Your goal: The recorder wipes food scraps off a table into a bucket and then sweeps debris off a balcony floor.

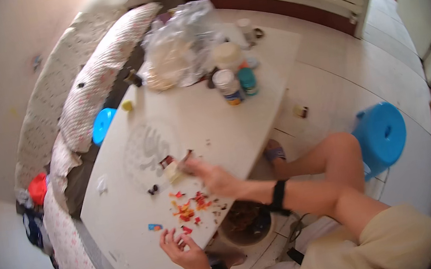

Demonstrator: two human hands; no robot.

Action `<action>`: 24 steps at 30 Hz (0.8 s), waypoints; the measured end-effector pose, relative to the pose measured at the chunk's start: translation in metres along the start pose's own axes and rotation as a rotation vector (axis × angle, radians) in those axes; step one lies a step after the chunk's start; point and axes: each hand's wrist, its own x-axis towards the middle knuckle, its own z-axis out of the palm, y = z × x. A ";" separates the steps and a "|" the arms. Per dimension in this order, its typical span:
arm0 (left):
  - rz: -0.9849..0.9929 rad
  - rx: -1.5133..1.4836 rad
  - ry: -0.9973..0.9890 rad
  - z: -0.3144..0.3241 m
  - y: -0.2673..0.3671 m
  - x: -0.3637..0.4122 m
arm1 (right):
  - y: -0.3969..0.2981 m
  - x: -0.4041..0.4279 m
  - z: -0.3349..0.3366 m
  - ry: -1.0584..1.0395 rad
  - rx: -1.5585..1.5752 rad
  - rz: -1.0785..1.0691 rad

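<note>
My right hand (217,179) reaches over a white table (197,124), its fingers blurred beside a pale yellow piece (172,172) and a dark red wrapper-like scrap (166,162). A small brownish piece (184,163) is at the fingertips; whether they grip it is unclear. Closer to me, my left hand (182,251) is over the table edge with loosely curled fingers apart and nothing visible in them. Red and orange scraps (185,212) lie between the hands, with dark crumbs (218,213) to their right. Just beyond the left fingers is a small blue packet (155,227).
Plastic bags (181,47), a white jar (227,84) and a teal-lidded jar (247,81) stand at the far end. Below the near edge is a bin (246,230) holding waste. A blue stool (382,134) is at right, and a cushioned sofa (86,108) borders the left side.
</note>
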 end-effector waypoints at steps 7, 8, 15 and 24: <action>-0.143 -0.112 -0.028 -0.017 0.003 -0.029 | 0.007 0.090 -0.116 0.057 -0.902 -0.034; -0.150 -0.143 -0.050 -0.015 0.005 -0.032 | 0.026 0.100 -0.121 0.063 -1.161 -0.022; -0.059 -0.221 -0.122 0.001 0.012 -0.042 | 0.069 0.095 -0.069 -0.168 -1.286 -0.023; 0.065 -0.307 -0.282 0.016 0.025 -0.051 | 0.045 0.036 0.006 -0.325 -0.581 -0.175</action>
